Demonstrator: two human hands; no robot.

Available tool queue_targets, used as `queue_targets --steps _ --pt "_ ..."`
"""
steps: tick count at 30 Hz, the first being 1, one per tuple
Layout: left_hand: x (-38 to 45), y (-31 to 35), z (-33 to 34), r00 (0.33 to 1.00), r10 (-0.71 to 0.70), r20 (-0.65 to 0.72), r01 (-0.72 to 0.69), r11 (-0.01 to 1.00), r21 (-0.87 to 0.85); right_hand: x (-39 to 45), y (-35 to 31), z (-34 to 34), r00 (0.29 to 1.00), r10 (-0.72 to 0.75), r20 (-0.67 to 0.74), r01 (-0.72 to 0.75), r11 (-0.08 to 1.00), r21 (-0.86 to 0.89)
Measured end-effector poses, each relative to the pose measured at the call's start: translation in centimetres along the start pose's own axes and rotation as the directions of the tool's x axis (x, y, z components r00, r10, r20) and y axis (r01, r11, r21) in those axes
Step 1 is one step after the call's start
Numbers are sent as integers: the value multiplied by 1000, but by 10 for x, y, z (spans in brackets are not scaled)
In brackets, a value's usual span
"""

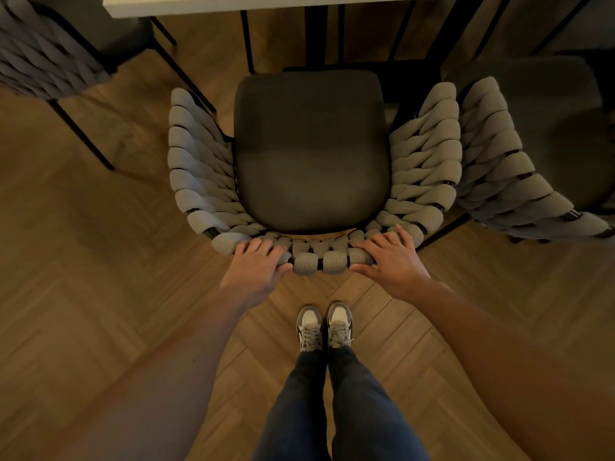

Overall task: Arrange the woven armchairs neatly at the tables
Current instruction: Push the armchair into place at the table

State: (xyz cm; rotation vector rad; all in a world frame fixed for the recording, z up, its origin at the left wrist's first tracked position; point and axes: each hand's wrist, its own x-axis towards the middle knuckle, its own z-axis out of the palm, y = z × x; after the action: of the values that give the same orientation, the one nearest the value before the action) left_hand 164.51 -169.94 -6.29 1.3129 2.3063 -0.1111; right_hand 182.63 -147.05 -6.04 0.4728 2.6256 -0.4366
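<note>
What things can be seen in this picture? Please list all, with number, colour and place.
Middle armchair: one, beige woven back, dark seat, centre, facing the table.
Right armchair: one, beige woven, dark seat, close beside the middle one.
Left armchair: one, grey woven, upper left, partly out of view.
Table: one, white top, upper edge.
Floor: brown wood, herringbone pattern.
Shoes: two, grey and white, below centre.
Left hand: grips the middle armchair's back rail.
Right hand: grips the same rail.

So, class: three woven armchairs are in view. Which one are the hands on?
The middle armchair: both hands, left and right, grip its backrest top. The side chairs go untouched.
</note>
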Motion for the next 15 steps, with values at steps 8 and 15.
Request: queue_targets --steps 8,15 --pt "-1 5 -5 1000 -7 17 7 1000 -17 -2 0 -6 998 28 48 -30 999 22" --pt "-8 13 -19 993 -119 18 120 986 -115 0 -10 -24 991 135 -15 -127 962 243"
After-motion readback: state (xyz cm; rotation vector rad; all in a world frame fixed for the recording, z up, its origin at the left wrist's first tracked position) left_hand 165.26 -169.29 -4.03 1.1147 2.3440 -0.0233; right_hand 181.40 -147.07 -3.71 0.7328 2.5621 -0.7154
